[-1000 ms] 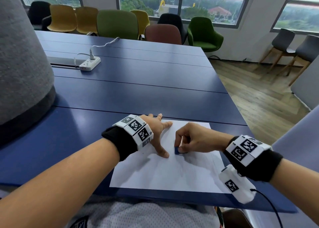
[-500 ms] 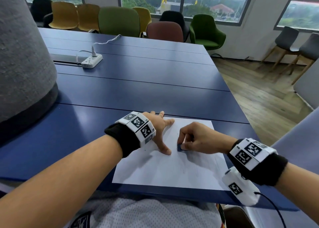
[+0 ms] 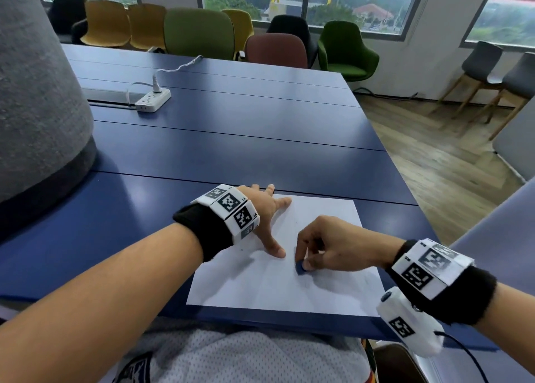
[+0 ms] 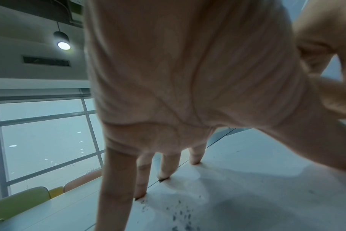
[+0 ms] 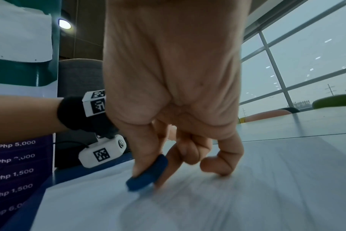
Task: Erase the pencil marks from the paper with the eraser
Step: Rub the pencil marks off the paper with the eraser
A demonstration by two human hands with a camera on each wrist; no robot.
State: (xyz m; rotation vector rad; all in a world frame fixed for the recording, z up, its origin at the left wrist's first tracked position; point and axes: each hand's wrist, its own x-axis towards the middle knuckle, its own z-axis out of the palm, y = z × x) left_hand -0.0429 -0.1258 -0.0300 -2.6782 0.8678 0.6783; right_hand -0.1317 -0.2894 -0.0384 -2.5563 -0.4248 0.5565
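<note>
A white sheet of paper (image 3: pixel 260 287) lies on the blue table (image 3: pixel 231 151) near its front edge. My right hand (image 3: pixel 327 246) pinches a small blue eraser (image 3: pixel 301 267) between thumb and fingers and holds it tilted against the paper; the same eraser (image 5: pixel 148 173) shows in the right wrist view, with the paper (image 5: pixel 247 203) blurred below it. My left hand (image 3: pixel 267 217) lies spread on the paper's upper left part, fingers straight and thumb pointing toward the eraser. Dark eraser crumbs (image 4: pixel 180 214) lie on the paper (image 4: pixel 247 187) beside the left fingertips (image 4: pixel 164 175). Faint grey marks show right of the eraser.
A white power strip (image 3: pixel 153 100) with a plugged cable sits far back on the table. A large grey felt-covered object (image 3: pixel 37 107) stands at the left. Coloured chairs (image 3: pixel 199 32) line the far side. The table's right edge drops to a wooden floor (image 3: pixel 434 156).
My right hand has slid the eraser toward me and slightly right on the paper. The left hand keeps pressing the sheet in the same spot.
</note>
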